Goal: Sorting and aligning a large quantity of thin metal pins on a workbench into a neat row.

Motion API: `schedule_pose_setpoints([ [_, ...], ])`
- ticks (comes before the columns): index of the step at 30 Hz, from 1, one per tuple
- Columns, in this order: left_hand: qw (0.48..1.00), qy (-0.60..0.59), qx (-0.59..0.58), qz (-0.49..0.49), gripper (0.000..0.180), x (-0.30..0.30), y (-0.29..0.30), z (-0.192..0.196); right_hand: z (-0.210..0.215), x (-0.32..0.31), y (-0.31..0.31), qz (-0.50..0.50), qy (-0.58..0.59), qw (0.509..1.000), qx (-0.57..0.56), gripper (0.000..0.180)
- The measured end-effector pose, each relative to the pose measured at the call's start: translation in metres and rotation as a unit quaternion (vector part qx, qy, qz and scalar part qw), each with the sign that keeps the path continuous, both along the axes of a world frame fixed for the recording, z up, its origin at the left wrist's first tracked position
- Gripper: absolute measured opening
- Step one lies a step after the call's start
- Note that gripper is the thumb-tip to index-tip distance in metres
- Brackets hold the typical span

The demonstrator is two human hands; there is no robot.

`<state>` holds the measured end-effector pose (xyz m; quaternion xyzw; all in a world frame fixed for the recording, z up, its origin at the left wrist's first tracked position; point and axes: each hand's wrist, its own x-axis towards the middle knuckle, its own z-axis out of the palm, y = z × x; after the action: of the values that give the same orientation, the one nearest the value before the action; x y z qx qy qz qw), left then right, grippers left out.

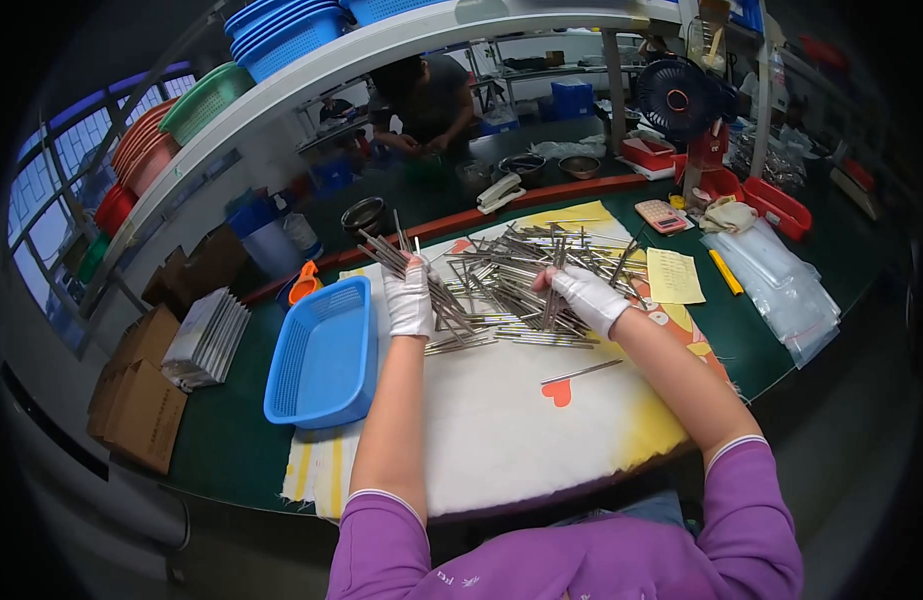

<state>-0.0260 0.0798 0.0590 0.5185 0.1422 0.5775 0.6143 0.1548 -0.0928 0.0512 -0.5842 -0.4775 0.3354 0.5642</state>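
Observation:
A heap of thin metal rods [507, 272] lies crisscross on a white and yellow cloth [482, 430]. My left hand [410, 298], wrapped in a white covering with bare fingertips, is closed round a bundle of rods [384, 254] at the heap's left side. The bundle tilts up to the left. On the heap's right side, my right hand [585, 294], covered the same way, pinches a few upright rods [553, 288]. One rod [582, 372] lies apart, by a red heart printed on the cloth. Just left of my left forearm stands a blue plastic basket [322, 414] with nothing in it.
Right of the heap are a yellow paper [675, 276], a pink calculator [661, 216], a yellow marker [726, 272] and clear plastic bags [777, 285]. A stapler [502, 193] and metal bowls sit behind. Cardboard boxes [142, 390] stand left. Another person works across the table.

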Motion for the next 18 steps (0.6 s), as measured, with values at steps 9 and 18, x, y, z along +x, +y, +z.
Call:
schedule_pose_setpoints([
  [9, 0.97, 0.167, 0.102, -0.147, 0.017, 0.038, -0.062, -0.017, -0.026, -0.006, -0.016, -0.005, -0.085, 0.996, -0.023, 0.028],
  [18, 0.96, 0.196, 0.192, -0.062, 0.033, 0.039, -0.071, -0.042, -0.027, -0.012, -0.019, -0.005, -0.173, 0.984, 0.05, 0.022],
])
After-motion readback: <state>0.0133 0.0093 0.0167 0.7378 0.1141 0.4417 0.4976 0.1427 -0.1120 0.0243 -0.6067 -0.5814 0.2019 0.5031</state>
